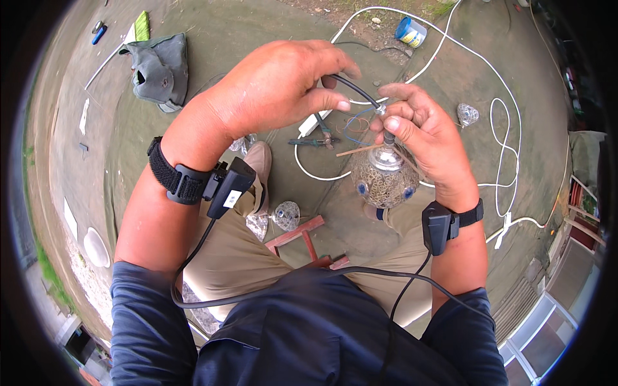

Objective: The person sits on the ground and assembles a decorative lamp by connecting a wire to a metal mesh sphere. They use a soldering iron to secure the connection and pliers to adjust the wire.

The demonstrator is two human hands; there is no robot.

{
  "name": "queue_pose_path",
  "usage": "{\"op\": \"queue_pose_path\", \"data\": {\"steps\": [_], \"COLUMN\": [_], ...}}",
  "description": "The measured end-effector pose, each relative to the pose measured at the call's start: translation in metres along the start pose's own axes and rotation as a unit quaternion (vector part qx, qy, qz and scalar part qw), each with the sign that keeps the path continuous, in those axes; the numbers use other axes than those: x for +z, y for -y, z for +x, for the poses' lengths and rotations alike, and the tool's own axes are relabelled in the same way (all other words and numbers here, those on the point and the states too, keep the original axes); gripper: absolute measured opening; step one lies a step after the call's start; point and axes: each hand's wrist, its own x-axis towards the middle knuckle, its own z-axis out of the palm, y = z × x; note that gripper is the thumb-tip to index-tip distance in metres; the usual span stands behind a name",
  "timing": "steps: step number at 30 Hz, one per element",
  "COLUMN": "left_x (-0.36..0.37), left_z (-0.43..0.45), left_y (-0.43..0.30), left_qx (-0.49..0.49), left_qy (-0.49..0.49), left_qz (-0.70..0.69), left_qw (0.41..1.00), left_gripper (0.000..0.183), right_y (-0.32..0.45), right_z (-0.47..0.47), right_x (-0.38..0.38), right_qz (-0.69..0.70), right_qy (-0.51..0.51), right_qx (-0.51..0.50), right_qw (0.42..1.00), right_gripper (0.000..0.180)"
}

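Note:
A round lamp shade of openwork metal rings with blue gems [386,183] hangs below my right hand [410,118]. My right fingers grip the metal fitting [381,110] on the lamp's stem. From that fitting a black cable [356,87] arches up to the left, under my left hand [294,87]. The left thumb and fingers are apart around the cable's far end; whether they pinch it is hidden. Thin wooden sticks [359,150] cross at the shade's top. Blue wire [348,137] and copper-coloured wire loop beside the stem. Pliers [314,142] lie on the ground just left of the shade.
A white cord [519,130] loops over the ground at right, and a white power strip [314,124] lies under my hands. Smaller ornate shades [287,215] stand near my feet and at right [467,115]. A red wooden frame [301,231], grey cloth bag [161,70] and blue-white bucket [410,33] surround me.

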Motion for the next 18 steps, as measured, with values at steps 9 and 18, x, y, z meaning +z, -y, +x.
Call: {"op": "queue_pose_path", "data": {"steps": [9, 18], "left_x": [0.025, 0.005], "left_z": [0.005, 0.003], "left_y": [-0.027, -0.013], "left_qx": [0.063, 0.049], "left_qy": [-0.005, -0.042], "left_qz": [0.029, 0.033], "left_qw": [0.998, 0.997], "left_gripper": [0.021, 0.017], "right_y": [0.005, 0.013], "right_z": [-0.005, -0.011], "right_x": [0.004, 0.001], "right_qz": [-0.134, -0.250], "right_qy": [0.005, -0.013], "right_qx": [-0.050, -0.030], "right_qw": [0.990, 0.968], "right_gripper": [0.032, 0.028]}}
